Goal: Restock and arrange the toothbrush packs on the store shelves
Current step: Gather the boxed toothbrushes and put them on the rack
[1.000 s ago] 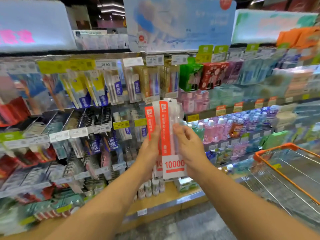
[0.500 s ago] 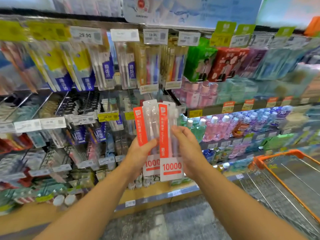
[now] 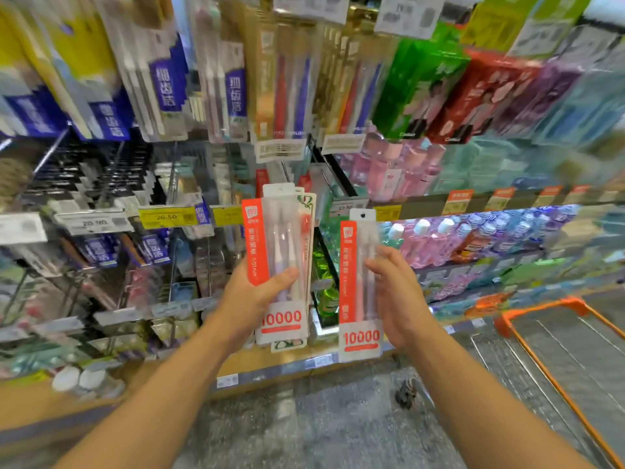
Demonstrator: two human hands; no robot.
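I have a clear plastic toothbrush pack with a red side strip and a white foot printed "10000" (image 3: 360, 292) in my right hand (image 3: 395, 299). It stands upright; the fingers curl behind its right edge and the thumb cannot be made out, so the grip looks loose and half closed. A hang hole shows in its white top tab.

To its left, apart from it, my left hand (image 3: 252, 299) is clamped on a small stack of the same red-and-clear toothbrush packs (image 3: 282, 262), thumb across the front, fingers hidden behind. Another pack with a green-printed card peeks out at the back of that stack.

Both lots are held up in front of the peg shelves, level with the yellow price tags (image 3: 168, 217). Farther up hang blurred blue-labelled toothbrush packs (image 3: 169, 82) and, to the right, green and red boxes (image 3: 439, 93). Pink mouthwash bottles (image 3: 426, 242) line the shelf right of my right hand. At the near right stands an orange-rimmed wire shopping cart (image 3: 554, 377) on grey flooring.
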